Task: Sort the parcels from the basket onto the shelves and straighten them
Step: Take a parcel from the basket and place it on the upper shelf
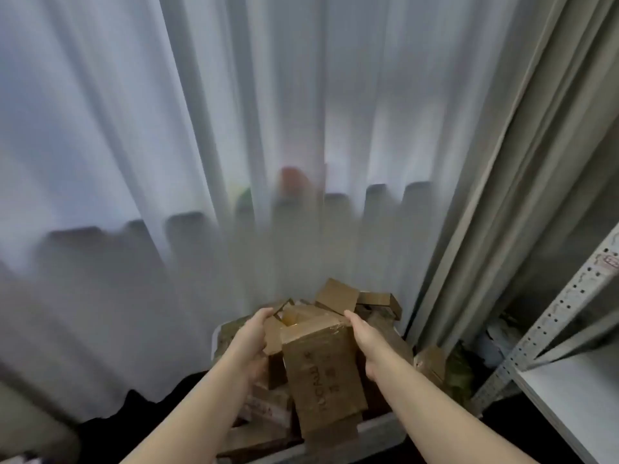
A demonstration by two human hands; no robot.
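Your left hand [250,343] and right hand [365,345] hold a cardboard parcel [321,373] over the heaped basket [378,430], fingers [264,314] gripping its sides.

Dim indoor shot, backlit. Daylight comes through the sheer white curtain [234,112], brightest upper left and centre, with a cool bluish cast. The lower curtain goes grey where dark shapes behind it block the light. A red-orange blob [291,177] shows through, soft. The floor [140,406] under the hem is near black, no detail.

Whole frame is soft with motion blur and compression smear, and the folds look streaky. Forearms are evenly lit, no hard shadows. The cardboard parcel [318,370], gripped by the left hand [251,343] and right hand [365,343], is the sharpest thing. Its print is unreadable, and there's a small glare on the tape at its top edge.

Wide-angle bend: the heavy curtain [502,195] and shelf upright [552,313] lean at the right edge.
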